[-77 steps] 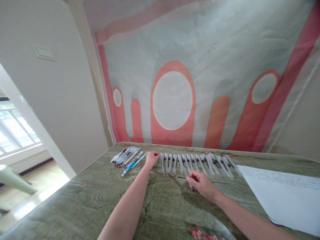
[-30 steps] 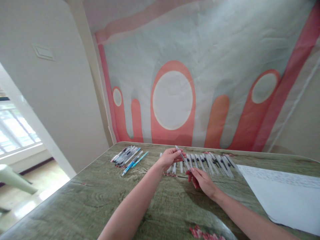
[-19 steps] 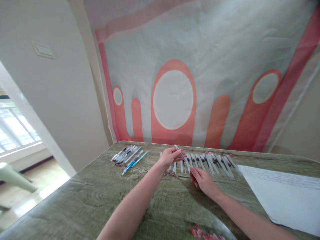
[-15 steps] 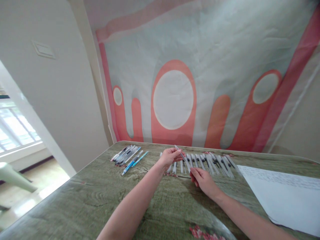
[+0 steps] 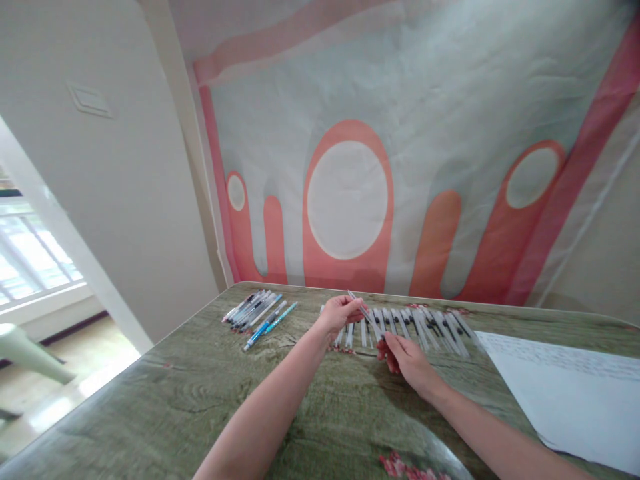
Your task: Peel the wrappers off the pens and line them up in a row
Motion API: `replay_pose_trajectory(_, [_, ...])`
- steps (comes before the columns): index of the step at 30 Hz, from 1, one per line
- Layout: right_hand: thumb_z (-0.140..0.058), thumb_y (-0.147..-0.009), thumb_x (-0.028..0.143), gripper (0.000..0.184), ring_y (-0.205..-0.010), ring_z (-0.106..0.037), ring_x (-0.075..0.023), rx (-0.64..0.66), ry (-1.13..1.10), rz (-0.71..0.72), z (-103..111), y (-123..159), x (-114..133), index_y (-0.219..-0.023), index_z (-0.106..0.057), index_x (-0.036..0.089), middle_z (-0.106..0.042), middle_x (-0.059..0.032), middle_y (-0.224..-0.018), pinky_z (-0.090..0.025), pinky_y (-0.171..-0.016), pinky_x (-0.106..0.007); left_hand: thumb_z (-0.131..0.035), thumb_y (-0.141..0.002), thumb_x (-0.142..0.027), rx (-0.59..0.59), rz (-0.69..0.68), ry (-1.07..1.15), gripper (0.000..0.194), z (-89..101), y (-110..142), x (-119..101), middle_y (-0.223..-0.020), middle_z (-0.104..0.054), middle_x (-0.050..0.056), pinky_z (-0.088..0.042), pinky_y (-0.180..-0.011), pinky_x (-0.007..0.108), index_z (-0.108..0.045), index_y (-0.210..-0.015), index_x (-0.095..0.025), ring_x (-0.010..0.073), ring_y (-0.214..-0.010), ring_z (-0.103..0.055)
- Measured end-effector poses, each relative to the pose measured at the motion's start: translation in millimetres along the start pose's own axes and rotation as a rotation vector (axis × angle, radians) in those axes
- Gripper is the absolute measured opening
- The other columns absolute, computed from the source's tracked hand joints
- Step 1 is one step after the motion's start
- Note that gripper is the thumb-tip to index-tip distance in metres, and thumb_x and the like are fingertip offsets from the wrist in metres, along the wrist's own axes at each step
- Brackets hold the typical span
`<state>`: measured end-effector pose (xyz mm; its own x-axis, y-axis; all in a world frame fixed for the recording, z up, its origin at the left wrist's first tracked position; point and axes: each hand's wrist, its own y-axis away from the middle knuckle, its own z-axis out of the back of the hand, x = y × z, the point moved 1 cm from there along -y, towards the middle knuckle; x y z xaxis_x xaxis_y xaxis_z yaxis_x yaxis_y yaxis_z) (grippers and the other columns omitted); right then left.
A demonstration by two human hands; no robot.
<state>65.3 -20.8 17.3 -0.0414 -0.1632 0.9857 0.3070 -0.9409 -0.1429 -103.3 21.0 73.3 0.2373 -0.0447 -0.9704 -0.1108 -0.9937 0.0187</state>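
A slim, clear pen (image 5: 371, 320) slants between my two hands, above a row of similar ones. Its upper end is pinched in the fingers of my left hand (image 5: 342, 314). My right hand (image 5: 404, 356) closes thumb and fingers at the lower end, where a small dark tip shows. Under and behind the hands lies the row of clear pens (image 5: 429, 327) with black parts, set side by side; my hands hide some of them.
Left of the hands lies a pile of assorted pens (image 5: 253, 309), with a blue pen (image 5: 260, 334) at its near side. Written paper sheets (image 5: 580, 393) rest at the right of the wood-patterned table (image 5: 200, 400). A patterned sheet (image 5: 350, 87) covers the wall behind.
My right hand has shifted slightly left, its lower fingers loosened a little, and a dark tip now shows at its thumb. The left hand stays nearly still.
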Motion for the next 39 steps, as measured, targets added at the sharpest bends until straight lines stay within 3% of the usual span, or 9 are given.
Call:
replay_pose_trajectory(4, [-0.047, -0.074, 0.052, 0.037, -0.042, -0.041, -0.0071, -0.038, 0.055, 0.052, 0.2, 1.7, 3.5, -0.070, -0.052, 0.016, -0.052, 0.0013, -0.055, -0.032, -0.043, -0.020, -0.066, -0.061, -0.037, -0.004, 0.000, 0.001, 0.031, 0.6, -0.7, 0.5, -0.074, -0.065, 0.007, -0.048, -0.070, 0.027, -0.052, -0.070, -0.011, 0.0127, -0.068, -0.062])
replay_pose_trajectory(10, [-0.036, -0.079, 0.055, 0.043, -0.042, -0.042, -0.0076, -0.001, -0.040, 0.006, -0.9, 0.2, -0.5, -0.075, -0.054, 0.016, -0.055, -0.0002, -0.061, -0.031, -0.040, -0.020, -0.066, -0.061, -0.037, -0.001, -0.013, 0.007, 0.031, 1.5, -1.4, 1.7, -0.072, -0.065, 0.007, -0.048, -0.069, 0.026, -0.052, -0.071, -0.012, 0.0130, -0.069, -0.062])
replay_pose_trajectory(15, [-0.051, -0.073, 0.049, 0.033, -0.043, -0.040, -0.0069, -0.054, 0.009, 0.053, 0.2, -1.0, -2.8, -0.074, -0.052, 0.017, -0.049, 0.0041, -0.054, -0.031, -0.042, -0.019, -0.066, -0.061, -0.037, -0.012, -0.019, -0.002, 0.030, 0.8, -0.3, 0.4, -0.071, -0.065, 0.006, -0.048, -0.068, 0.025, -0.052, -0.070, -0.012, 0.0129, -0.068, -0.062])
replay_pose_trajectory(20, [-0.037, -0.079, 0.053, 0.041, -0.042, -0.042, -0.0077, 0.020, -0.044, 0.000, -1.3, -0.1, -1.2, -0.078, -0.053, 0.016, -0.055, -0.0004, -0.063, -0.031, -0.039, -0.020, -0.067, -0.061, -0.037, -0.014, -0.017, 0.000, 0.031, 1.0, -1.1, 1.1, -0.071, -0.064, 0.006, -0.048, -0.067, 0.025, -0.052, -0.070, -0.012, 0.0128, -0.068, -0.062])
replay_pose_trajectory(25, [-0.051, -0.073, 0.050, 0.033, -0.043, -0.041, -0.0072, -0.042, 0.013, 0.050, -0.4, 0.2, 0.0, -0.074, -0.052, 0.016, -0.049, 0.0034, -0.055, -0.032, -0.041, -0.019, -0.067, -0.060, -0.038, -0.021, -0.015, 0.001, 0.031, 1.4, -1.1, 1.8, -0.071, -0.064, 0.006, -0.048, -0.067, 0.025, -0.052, -0.070, -0.012, 0.0121, -0.067, -0.061])
replay_pose_trajectory(30, [-0.037, -0.079, 0.053, 0.041, -0.042, -0.041, -0.0078, 0.003, -0.034, -0.005, -0.8, 0.2, -1.3, -0.079, -0.053, 0.016, -0.054, 0.0004, -0.059, -0.030, -0.038, -0.020, -0.067, -0.061, -0.037, -0.025, -0.017, 0.006, 0.031, 0.8, -0.1, -0.2, -0.071, -0.064, 0.006, -0.048, -0.068, 0.025, -0.053, -0.072, -0.012, 0.0121, -0.067, -0.061])
replay_pose_trajectory(35, [-0.051, -0.073, 0.049, 0.033, -0.043, -0.041, -0.0069, -0.050, 0.027, 0.043, 0.4, -0.7, -2.2, -0.075, -0.052, 0.017, -0.051, 0.0031, -0.057, -0.031, -0.041, -0.019, -0.066, -0.061, -0.037, -0.031, -0.019, -0.004, 0.030, 0.6, -0.7, 0.8, -0.069, -0.064, 0.006, -0.048, -0.066, 0.024, -0.052, -0.070, -0.012, 0.0122, -0.066, -0.061])
replay_pose_trajectory(39, [-0.041, -0.077, 0.053, 0.038, -0.043, -0.041, -0.0075, -0.017, -0.033, 0.007, 0.1, -0.3, -2.6, -0.078, -0.052, 0.016, -0.051, 0.0021, -0.058, -0.032, -0.039, -0.020, -0.066, -0.061, -0.038, -0.034, -0.021, -0.007, 0.031, 1.1, -1.8, 1.9, -0.070, -0.064, 0.005, -0.048, -0.064, 0.023, -0.051, -0.069, -0.012, 0.0117, -0.065, -0.061])
